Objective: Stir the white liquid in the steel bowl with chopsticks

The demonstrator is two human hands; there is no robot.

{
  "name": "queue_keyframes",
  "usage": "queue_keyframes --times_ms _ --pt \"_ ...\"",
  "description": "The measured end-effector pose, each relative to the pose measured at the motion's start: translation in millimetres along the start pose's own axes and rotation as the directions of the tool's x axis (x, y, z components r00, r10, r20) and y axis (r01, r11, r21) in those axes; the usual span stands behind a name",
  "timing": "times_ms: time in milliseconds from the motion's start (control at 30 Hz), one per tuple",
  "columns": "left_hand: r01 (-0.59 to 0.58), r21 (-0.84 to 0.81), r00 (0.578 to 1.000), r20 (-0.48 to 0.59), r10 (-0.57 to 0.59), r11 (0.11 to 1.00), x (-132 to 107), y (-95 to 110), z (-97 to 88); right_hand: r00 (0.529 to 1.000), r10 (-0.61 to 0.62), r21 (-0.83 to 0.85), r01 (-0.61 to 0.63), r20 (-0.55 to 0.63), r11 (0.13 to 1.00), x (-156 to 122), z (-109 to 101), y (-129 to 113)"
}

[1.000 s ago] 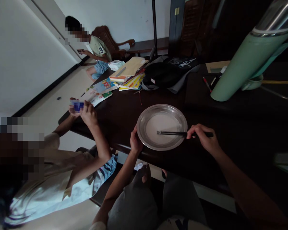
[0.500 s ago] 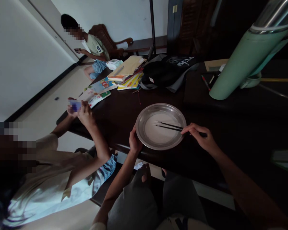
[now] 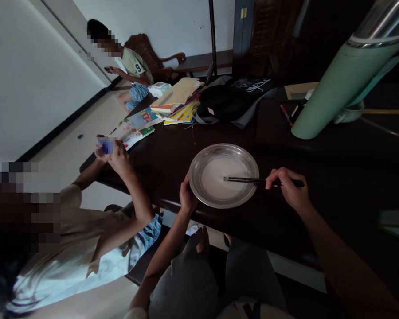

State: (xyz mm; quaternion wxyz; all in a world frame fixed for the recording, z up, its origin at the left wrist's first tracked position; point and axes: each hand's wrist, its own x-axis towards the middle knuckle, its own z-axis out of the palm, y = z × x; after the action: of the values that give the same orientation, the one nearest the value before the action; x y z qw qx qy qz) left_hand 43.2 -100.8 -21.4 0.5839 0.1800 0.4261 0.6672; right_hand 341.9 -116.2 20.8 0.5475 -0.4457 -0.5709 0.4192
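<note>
A round metal plate (image 3: pixel 199 165) lies near the front edge of a dark wooden table (image 3: pixel 166 155). My left hand (image 3: pixel 186 195) grips the plate's near-left rim. My right hand (image 3: pixel 287 190), just right of the plate, is closed on a pair of black chopsticks (image 3: pixel 244 180). The sticks lie together, nearly level, with their tips over the middle of the plate. The plate holds nothing that I can make out.
A tall mint-green flask (image 3: pixel 346 75) leans at the back right, with pens (image 3: pixel 286 115) beside it. A black bag (image 3: pixel 226 103) and a pile of books (image 3: pixel 176 103) lie at the back. A person (image 3: pixel 86 239) on my left holds a phone (image 3: pixel 105 145); another sits farther off.
The chopsticks were spread apart half a second ago and are now closed together. My right hand has shifted a little to the right, drawing the tips back toward the plate's middle.
</note>
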Motion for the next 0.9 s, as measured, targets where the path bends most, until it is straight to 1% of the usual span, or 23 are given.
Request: queue_keyframes --times_ms 67,133,167,200,267,300,333,367,467,500,533,567,600,667,700,733,833,867,900 --pt "0.003 -0.001 1.000 0.000 -0.003 1.000 0.6 -0.2 -0.2 0.995 0.018 0.003 -0.018 0.100 1.000 -0.5 1.3 -0.9" --pt "-0.003 0.006 1.000 -0.008 0.003 1.000 1.0 -0.2 -0.2 0.976 0.046 -0.061 -0.034 0.211 0.998 -0.7 2.4 -2.0" --pt "-0.005 0.011 1.000 -0.016 0.005 1.000 1.0 0.0 0.1 0.973 0.055 -0.094 -0.034 0.223 0.995 -0.6 2.2 -2.5" --pt "-0.006 0.017 1.000 -0.024 0.006 1.000 0.8 0.2 0.4 0.979 0.058 -0.117 -0.035 0.197 0.992 -0.6 1.5 -2.8" --pt "-0.006 0.039 0.999 -0.032 0.007 0.999 0.0 0.8 1.4 0.995 0.060 -0.132 -0.050 0.075 0.990 -0.7 -0.8 -3.0" --pt "-0.008 0.056 0.999 -0.031 0.010 0.998 -0.5 1.1 1.9 0.997 0.068 -0.128 -0.065 0.024 0.990 -0.9 -1.6 -3.0" --pt "-0.010 0.074 1.000 -0.027 0.012 0.997 -0.9 1.4 2.3 0.997 0.079 -0.121 -0.079 -0.002 0.990 -1.2 -2.0 -3.1" --pt "-0.013 0.088 1.000 -0.025 0.016 0.996 -1.2 1.5 2.5 0.996 0.089 -0.114 -0.088 0.009 0.990 -1.5 -1.7 -3.2" --pt "-0.019 0.086 0.999 -0.031 0.022 0.996 -1.3 1.5 2.2 0.984 0.058 -0.113 -0.038 0.171 0.993 -1.2 1.6 -3.8" --pt "-0.020 0.075 0.999 -0.032 0.023 0.997 -1.1 1.4 1.9 0.979 0.030 -0.117 -0.006 0.201 0.993 -0.6 2.6 -3.8" --pt "-0.020 0.064 0.999 -0.033 0.022 0.998 -1.0 1.3 1.7 0.981 0.001 -0.120 0.022 0.194 0.993 0.2 3.0 -3.6" --pt "-0.018 0.055 0.999 -0.032 0.020 0.998 -0.9 1.2 1.7 0.988 -0.022 -0.117 0.040 0.152 0.992 1.0 2.8 -3.2" --pt "-0.014 0.051 0.999 -0.032 0.015 0.999 -1.0 1.3 1.8 0.996 -0.035 -0.105 0.044 0.087 0.993 1.7 2.3 -2.8" --pt "-0.008 0.061 0.999 -0.033 0.010 0.998 -1.6 1.7 2.6 0.999 -0.031 -0.049 0.030 -0.029 0.998 2.1 0.9 -2.0" --pt "-0.009 0.071 0.999 -0.034 0.011 0.997 -2.0 2.0 3.3 0.999 -0.020 -0.020 0.019 -0.041 1.000 1.9 0.7 -1.8" --pt "-0.009 0.080 0.999 -0.034 0.011 0.997 -2.4 2.4 4.0 1.000 -0.008 -0.005 0.008 -0.011 1.000 1.4 1.0 -1.8" --pt "-0.006 0.095 0.999 -0.042 0.010 0.995 -3.0 3.2 5.7 0.986 0.021 -0.063 -0.010 0.168 0.998 0.1 3.1 -2.4" --pt "-0.005 0.097 0.999 -0.045 0.009 0.995 -2.9 3.3 5.9 0.981 0.020 -0.092 -0.002 0.195 0.996 0.2 3.5 -2.5" --pt "-0.005 0.100 0.999 -0.049 0.010 0.995 -2.8 3.2 5.9 0.983 0.013 -0.109 0.007 0.185 0.994 0.6 3.3 -2.4"
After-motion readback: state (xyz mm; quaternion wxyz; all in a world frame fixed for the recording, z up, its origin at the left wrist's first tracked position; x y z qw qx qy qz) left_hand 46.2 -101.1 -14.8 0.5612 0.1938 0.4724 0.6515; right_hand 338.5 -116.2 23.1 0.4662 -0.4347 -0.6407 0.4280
